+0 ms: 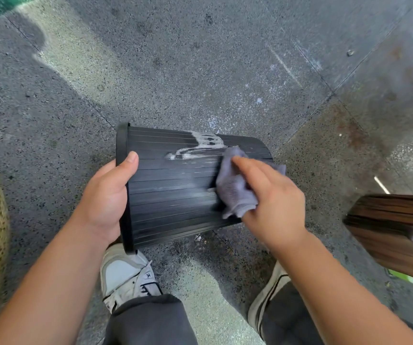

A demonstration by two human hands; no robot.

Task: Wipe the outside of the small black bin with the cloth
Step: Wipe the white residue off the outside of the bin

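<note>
The small black bin [175,185] lies on its side in mid-air over the floor, rim at 9 o'clock, base at 3. My left hand [106,195] grips that rim, thumb curled over the ribbed wall. My right hand [272,195] presses the grey cloth [233,185] against the wall, fingers bunched around it. I judge I'm mid-wipe: a white soapy smear [200,145] sits at 12 o'clock of the cloth, so the next stroke should sweep up across it. Below is speckled grey floor [200,58], partly wet; 1 white shoe [125,275] at 6 o'clock, a wooden piece [394,225] at 3.
</note>
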